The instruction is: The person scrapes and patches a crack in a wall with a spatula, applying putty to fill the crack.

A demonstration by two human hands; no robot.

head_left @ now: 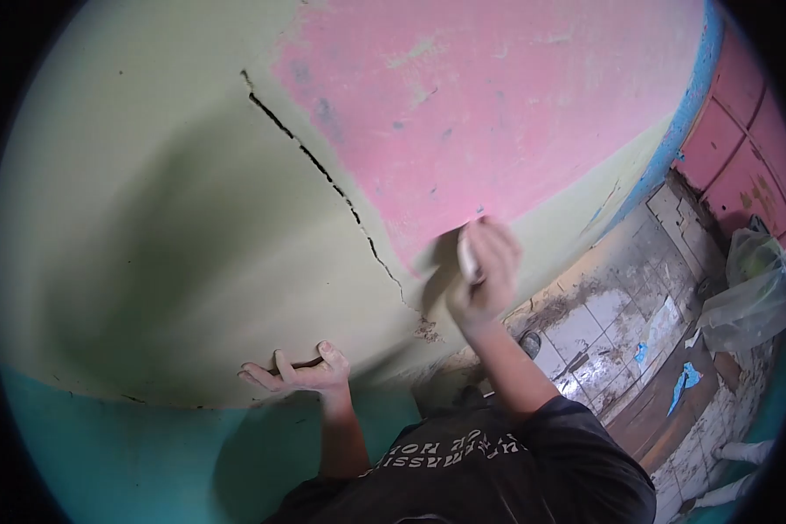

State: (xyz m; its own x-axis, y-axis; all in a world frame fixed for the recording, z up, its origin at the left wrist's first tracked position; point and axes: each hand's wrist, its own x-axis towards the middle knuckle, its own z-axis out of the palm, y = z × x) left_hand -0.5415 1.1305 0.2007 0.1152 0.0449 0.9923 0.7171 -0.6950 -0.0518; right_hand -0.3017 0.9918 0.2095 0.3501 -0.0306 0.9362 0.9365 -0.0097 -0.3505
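My right hand is raised at the lower edge of the pink patch on the wall. Its fingers are bent round a small pale object, blurred and too unclear to name. My left hand is lower and to the left, palm up with fingers apart and nothing in it, near where the pale wall meets the teal band. Pale dust coats its fingers. A dark crack runs diagonally down the wall between the pale area and the pink patch, ending near crumbled plaster.
At the right, a dirty tiled floor holds a brown board, blue scraps and a clear plastic bag. Beyond is a pink panelled surface. Pale pipe-like shapes show at the lower right.
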